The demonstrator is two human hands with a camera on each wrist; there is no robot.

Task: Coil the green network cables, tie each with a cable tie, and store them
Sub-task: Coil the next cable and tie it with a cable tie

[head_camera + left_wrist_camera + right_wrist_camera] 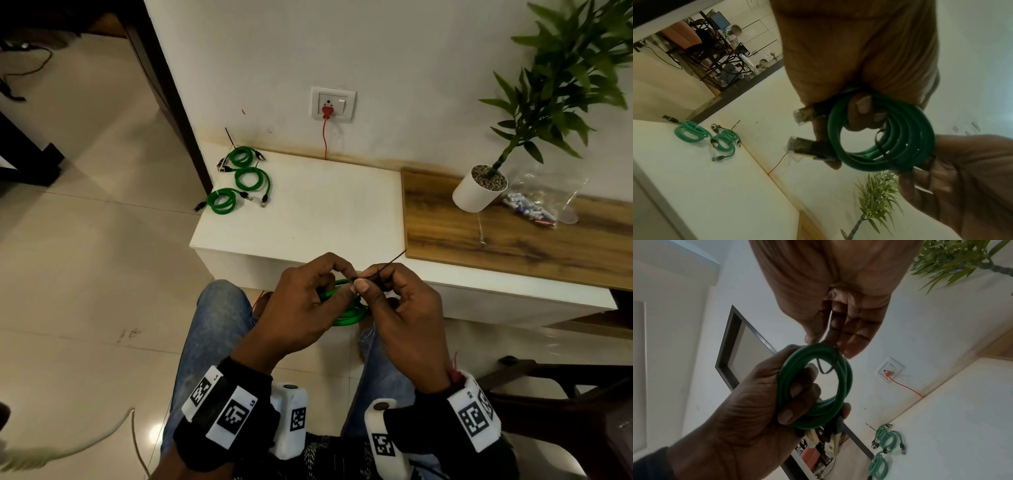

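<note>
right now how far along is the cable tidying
Done: three coiled green cables lie on the white counter; ties show on some, not clearly on all. In hand: the left hand grips a fourth coil while the right hand pinches a black cable tie looped loosely round it. Left: cinch it and store all four.

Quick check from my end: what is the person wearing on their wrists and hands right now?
Both hands, left hand and right hand, are bare. Each wrist wears a black band carrying white tags printed with black square markers. White camera housings with the same markers sit under the wrists.
</note>
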